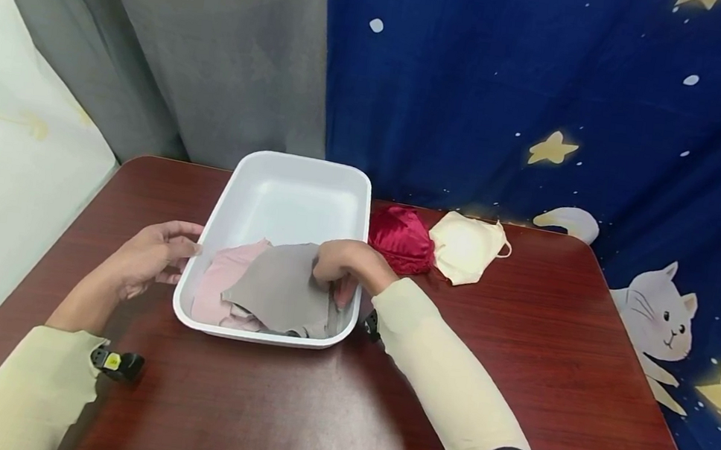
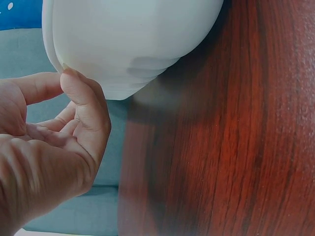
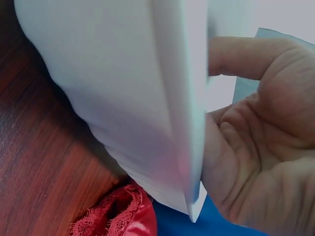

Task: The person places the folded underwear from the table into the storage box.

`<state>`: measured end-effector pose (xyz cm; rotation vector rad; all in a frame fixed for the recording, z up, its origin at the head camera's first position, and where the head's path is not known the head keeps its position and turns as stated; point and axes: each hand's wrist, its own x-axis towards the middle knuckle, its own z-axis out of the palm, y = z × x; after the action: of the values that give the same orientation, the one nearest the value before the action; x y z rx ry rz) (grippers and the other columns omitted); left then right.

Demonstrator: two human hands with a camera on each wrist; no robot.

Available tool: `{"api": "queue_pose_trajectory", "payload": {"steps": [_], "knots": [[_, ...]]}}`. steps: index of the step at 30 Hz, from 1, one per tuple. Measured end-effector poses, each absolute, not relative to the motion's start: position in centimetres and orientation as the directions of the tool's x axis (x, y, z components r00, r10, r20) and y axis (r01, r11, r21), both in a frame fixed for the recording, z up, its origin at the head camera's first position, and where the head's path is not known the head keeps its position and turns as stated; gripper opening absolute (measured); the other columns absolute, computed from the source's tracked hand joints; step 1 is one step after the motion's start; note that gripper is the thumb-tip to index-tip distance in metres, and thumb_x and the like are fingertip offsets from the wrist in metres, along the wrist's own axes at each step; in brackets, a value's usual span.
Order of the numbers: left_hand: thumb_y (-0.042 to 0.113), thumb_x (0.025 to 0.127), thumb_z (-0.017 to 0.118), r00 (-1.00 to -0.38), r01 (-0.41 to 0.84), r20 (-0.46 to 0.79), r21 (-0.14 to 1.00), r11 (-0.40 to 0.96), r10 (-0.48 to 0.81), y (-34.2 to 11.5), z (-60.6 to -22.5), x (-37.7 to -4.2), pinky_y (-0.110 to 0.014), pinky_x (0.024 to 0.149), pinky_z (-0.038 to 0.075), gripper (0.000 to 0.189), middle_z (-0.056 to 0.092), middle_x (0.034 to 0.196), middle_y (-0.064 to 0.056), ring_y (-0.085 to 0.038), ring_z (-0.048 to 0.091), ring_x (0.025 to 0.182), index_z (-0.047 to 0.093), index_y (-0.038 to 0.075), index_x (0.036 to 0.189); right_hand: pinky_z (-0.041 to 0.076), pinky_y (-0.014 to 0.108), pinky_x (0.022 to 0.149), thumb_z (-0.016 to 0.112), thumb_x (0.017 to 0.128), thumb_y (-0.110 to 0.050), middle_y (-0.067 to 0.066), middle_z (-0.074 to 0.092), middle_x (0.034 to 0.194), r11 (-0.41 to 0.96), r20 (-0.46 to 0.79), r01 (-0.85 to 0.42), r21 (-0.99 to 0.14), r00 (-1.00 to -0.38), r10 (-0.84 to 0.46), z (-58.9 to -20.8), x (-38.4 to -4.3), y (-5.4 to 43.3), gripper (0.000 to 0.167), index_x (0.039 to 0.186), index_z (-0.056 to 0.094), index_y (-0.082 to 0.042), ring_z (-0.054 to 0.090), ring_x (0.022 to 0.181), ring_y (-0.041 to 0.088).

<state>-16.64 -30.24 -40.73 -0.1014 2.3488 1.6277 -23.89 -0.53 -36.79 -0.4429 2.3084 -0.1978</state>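
A white plastic tub (image 1: 313, 167) holds a pink cloth garment (image 1: 222, 279) and a grey one (image 1: 285, 287) that partly covers it. At the tub's left rim, my left hand (image 1: 157, 253) pinches the edge between thumb and finger; the left wrist view shows the fingertips on the rim (image 2: 51, 49). My right hand (image 1: 349, 261) reaches inside the tub at the right end of the grey garment, its fingers bent downward. In the right wrist view the tub's wall (image 3: 108, 73) hides the right fingertips, so I cannot tell whether they grip the cloth.
Just right of the tub lies a dark red satin garment (image 1: 401, 239) with lace trim. Beside it is a cream cloth piece (image 1: 466, 245) with a thin loop. Everything sits on a reddish-brown wooden table (image 1: 522, 335), with grey and blue curtains (image 1: 453, 79) behind.
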Motion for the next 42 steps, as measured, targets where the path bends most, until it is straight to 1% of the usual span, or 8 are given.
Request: {"api": "queue_pose_trajectory", "payload": {"steps": [4, 11, 17, 26, 31, 36, 38, 42], "knots": [[0.015, 0.097, 0.053, -0.958, -0.213, -0.268, 0.907, 0.362, 0.106, -30.2, -40.7, -16.6, -0.033, 0.06, 0.055, 0.052, 0.066, 0.097, -0.004, -0.015, 0.062, 0.072, 0.034, -0.002, 0.143, 0.049, 0.025, 0.046, 0.049, 0.083, -0.003, 0.013, 0.065, 0.06, 0.935, -0.681, -0.241, -0.261, -0.64, -0.356, -36.7, -23.8, -0.4, 0.013, 0.074, 0.058, -0.005, 0.063, 0.044, 0.016], [0.016, 0.097, 0.053, -0.956, -0.218, -0.273, 0.905, 0.364, 0.104, -30.2, -40.8, -16.7, -0.032, 0.061, 0.055, 0.053, 0.066, 0.098, -0.005, -0.015, 0.062, 0.073, 0.034, -0.001, 0.144, 0.041, 0.022, 0.039, 0.044, 0.082, -0.003, 0.001, 0.051, 0.047, 0.941, -0.669, -0.297, -0.16, -0.669, -0.325, -36.4, -23.8, -0.3, 0.021, 0.063, 0.048, -0.012, 0.051, 0.036, 0.008], [0.016, 0.098, 0.053, -0.956, -0.221, -0.275, 0.905, 0.364, 0.103, -30.2, -40.8, -16.6, -0.032, 0.061, 0.055, 0.053, 0.066, 0.099, -0.005, -0.015, 0.062, 0.074, 0.033, -0.001, 0.144, 0.038, 0.021, 0.039, 0.043, 0.084, -0.007, -0.002, 0.05, 0.048, 0.943, -0.65, -0.32, -0.092, -0.698, -0.3, -36.0, -23.6, 0.1, 0.019, 0.067, 0.05, -0.012, 0.047, 0.034, 0.006], [0.015, 0.098, 0.052, -0.957, -0.214, -0.27, 0.906, 0.366, 0.109, -30.1, -40.8, -16.7, -0.033, 0.061, 0.055, 0.052, 0.066, 0.099, -0.006, -0.016, 0.062, 0.073, 0.034, -0.001, 0.144, 0.037, 0.02, 0.039, 0.044, 0.087, -0.008, -0.003, 0.046, 0.046, 0.945, -0.656, -0.323, -0.057, -0.702, -0.279, -35.5, -23.2, 0.3, 0.02, 0.068, 0.052, -0.011, 0.045, 0.034, 0.006], [0.015, 0.098, 0.052, -0.957, -0.209, -0.266, 0.906, 0.369, 0.112, -30.0, -40.7, -16.7, -0.033, 0.061, 0.055, 0.052, 0.066, 0.098, -0.006, -0.016, 0.062, 0.073, 0.034, -0.001, 0.144, 0.043, 0.022, 0.043, 0.048, 0.087, -0.012, 0.0, 0.055, 0.053, 0.944, -0.62, -0.328, -0.034, -0.734, -0.277, -34.1, -22.7, 0.6, 0.018, 0.069, 0.053, -0.011, 0.055, 0.04, 0.008], [0.015, 0.097, 0.052, -0.957, -0.214, -0.27, 0.904, 0.37, 0.105, -30.1, -40.6, -16.7, -0.033, 0.061, 0.055, 0.052, 0.066, 0.096, -0.004, -0.015, 0.061, 0.072, 0.034, -0.001, 0.143, 0.046, 0.024, 0.047, 0.051, 0.085, -0.013, 0.003, 0.061, 0.058, 0.954, -0.583, -0.294, -0.057, -0.766, -0.271, -32.3, -22.6, 1.2, 0.017, 0.068, 0.052, -0.012, 0.071, 0.063, 0.018], [0.015, 0.097, 0.052, -0.957, -0.217, -0.272, 0.904, 0.369, 0.104, -30.2, -40.6, -16.7, -0.032, 0.061, 0.055, 0.052, 0.066, 0.096, -0.003, -0.015, 0.062, 0.072, 0.034, -0.001, 0.143, 0.047, 0.024, 0.047, 0.053, 0.085, -0.014, 0.004, 0.063, 0.057, 0.958, -0.577, -0.275, -0.079, -0.771, -0.269, -31.7, -22.8, 1.5, 0.015, 0.072, 0.058, -0.009, 0.073, 0.07, 0.021], [0.015, 0.098, 0.052, -0.956, -0.219, -0.275, 0.904, 0.368, 0.106, -30.2, -40.8, -16.7, -0.033, 0.06, 0.055, 0.053, 0.066, 0.096, -0.004, -0.015, 0.062, 0.072, 0.033, -0.001, 0.144, 0.052, 0.026, 0.051, 0.059, 0.087, -0.017, 0.006, 0.067, 0.058, 0.957, -0.573, -0.262, -0.123, -0.769, -0.284, -31.0, -23.3, 2.0, 0.02, 0.091, 0.069, -0.001, 0.072, 0.065, 0.02]]}}
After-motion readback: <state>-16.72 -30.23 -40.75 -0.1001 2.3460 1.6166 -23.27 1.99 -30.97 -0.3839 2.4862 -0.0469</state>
